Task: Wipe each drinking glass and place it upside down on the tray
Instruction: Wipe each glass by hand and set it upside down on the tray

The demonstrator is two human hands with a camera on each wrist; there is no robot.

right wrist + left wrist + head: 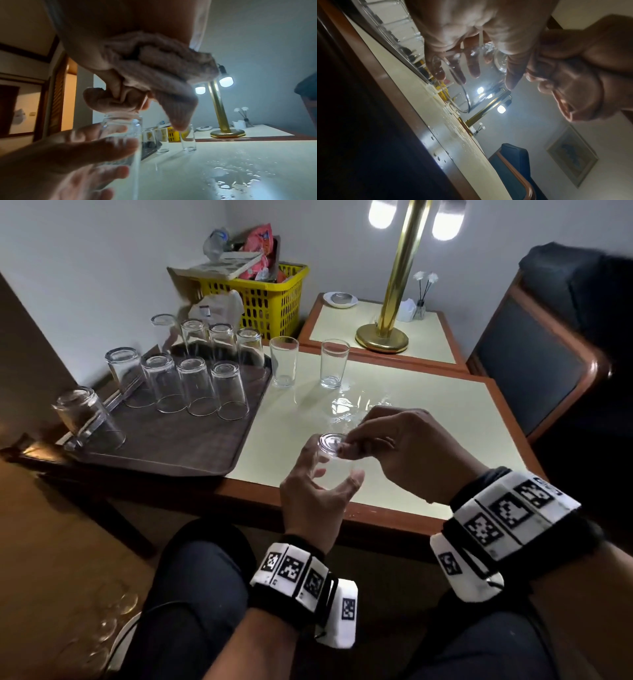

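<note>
The person's left hand (317,491) holds a drinking glass (334,455) above the near part of the desk (428,419), base up and mouth down; its fingers (473,66) are spread and curved round the glass wall, with the thumb on the opposite side, so the glass sits clamped between them. The right hand (397,448) is directly above and to the right of those fingers, its own fingers (178,108) bunched together round a beige cloth (154,65), pressing a wad of it onto the upturned base of the glass. Beyond the fingertips of both hands lies a patch of spilled water (356,405) on the pale desk top, and farther out from it stand two upright glasses (283,361), near each other and just right of the tray. The tray (178,440) is off to the left of the left hand's fingers, well apart from them, and carries upside-down glasses (197,386) in two rows, plus one at its near left corner that appears tilted against the rim. Farther still beyond the fingers are a yellow basket (274,299) against the wall and a brass lamp (394,296) on a second desk, with a small reed diffuser (420,302) beside it. A blue chair (548,337) stands to the right of the right hand.
</note>
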